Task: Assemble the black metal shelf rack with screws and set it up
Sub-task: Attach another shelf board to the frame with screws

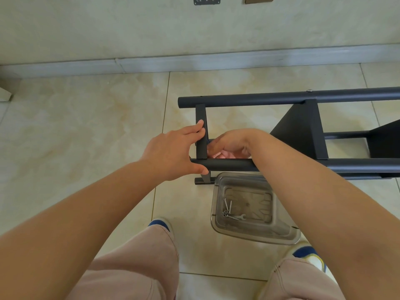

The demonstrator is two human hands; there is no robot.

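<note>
Two hands are on the black metal shelf rack [303, 131], which lies on its side on the tiled floor [86, 131], near the wall. My left hand [173, 152] grasps the end shelf plate [201, 135]: the fingers lie along its outer face and the thumb presses on the near tube [229, 165] just below it. My right hand [229, 144] reaches down inside the frame, just beside this plate, between the near tube and the far tube [281, 99]. Its fingers are curled toward the plate, but the wrist hides them, so I cannot tell if this grip is holding something. A second shelf plate [303, 126] stands further to the right, already joined to the far tube.

A clear plastic box [218, 191] sits on the floor just in front of the rack, partly under my right forearm. Inside it lie some screws [227, 205], a few nuts and a small wrench [239, 217]. My knees in light trousers and my shoes show at the bottom.
</note>
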